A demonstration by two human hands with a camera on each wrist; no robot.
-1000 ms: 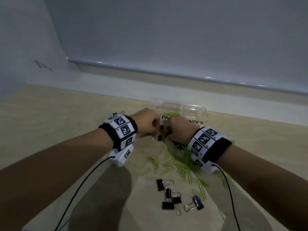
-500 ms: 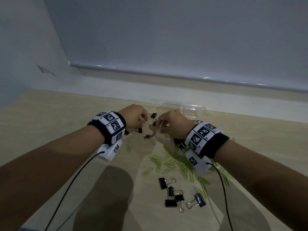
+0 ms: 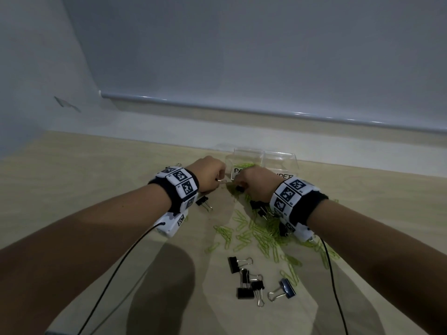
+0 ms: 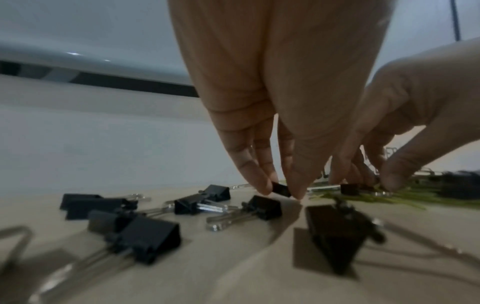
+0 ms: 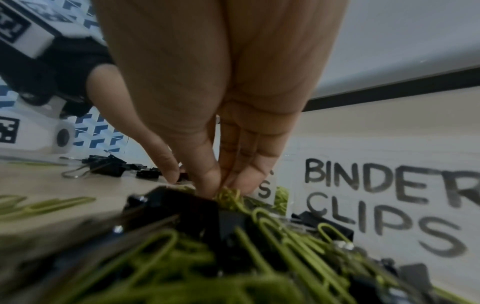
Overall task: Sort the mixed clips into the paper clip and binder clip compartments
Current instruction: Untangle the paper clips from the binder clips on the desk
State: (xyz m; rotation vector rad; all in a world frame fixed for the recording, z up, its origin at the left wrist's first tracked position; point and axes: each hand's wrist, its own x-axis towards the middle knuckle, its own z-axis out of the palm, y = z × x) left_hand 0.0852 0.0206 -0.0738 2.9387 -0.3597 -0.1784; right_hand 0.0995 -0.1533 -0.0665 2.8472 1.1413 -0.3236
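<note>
My left hand (image 3: 212, 176) is low over the table, and its thumb and fingertips pinch a small black binder clip (image 4: 281, 189). Close beside it, my right hand (image 3: 254, 183) reaches down into the far end of the mixed pile. Its fingertips (image 5: 207, 185) pinch a clump of green paper clips (image 5: 230, 195), with a black binder clip (image 3: 239, 189) lying right under them. Behind both hands stands the clear two-compartment box (image 3: 280, 158); its right label reads BINDER CLIPS (image 5: 376, 205). Green paper clips (image 3: 244, 165) lie in its left compartment.
Green paper clips (image 3: 256, 234) are scattered over the middle of the table, with black binder clips among them. A group of black binder clips (image 3: 246, 279) and a blue one (image 3: 287, 287) lie nearer me. Several more black binder clips (image 4: 145, 218) lie left of my left hand. Cables trail from both wrists.
Both hands were raised and slightly apart half a second ago, each with a clip. They have come down and closer together at the pile in front of the box.
</note>
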